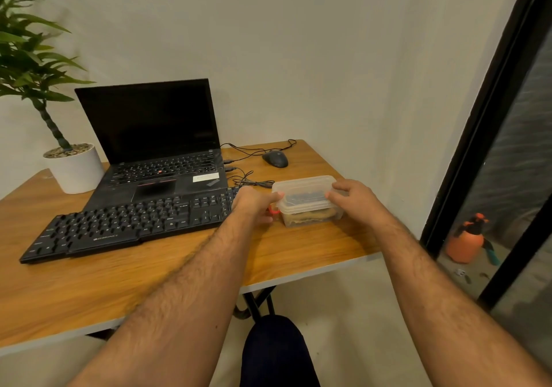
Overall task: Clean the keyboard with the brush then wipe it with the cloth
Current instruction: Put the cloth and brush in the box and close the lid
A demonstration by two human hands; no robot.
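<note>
Both hands grip the lidded clear plastic container (307,201), left hand (254,203) at its left end, right hand (354,200) at its right, keyboard (128,225) just left of that grip; next, likely lifting the lid for the tools inside.

Bare wooden tabletop (125,285) runs wide along the near edge, from seven to five o'clock — open room for a hand. The long black external keyboard (128,225) blocks nine o'clock, the open black laptop (155,147) behind it at eleven. At one o'clock the clear lidded plastic container (307,201) stands just beside the keyboard's end — thin black cables (254,181) and a dark mouse (275,158) crowd the strip beyond.
</note>
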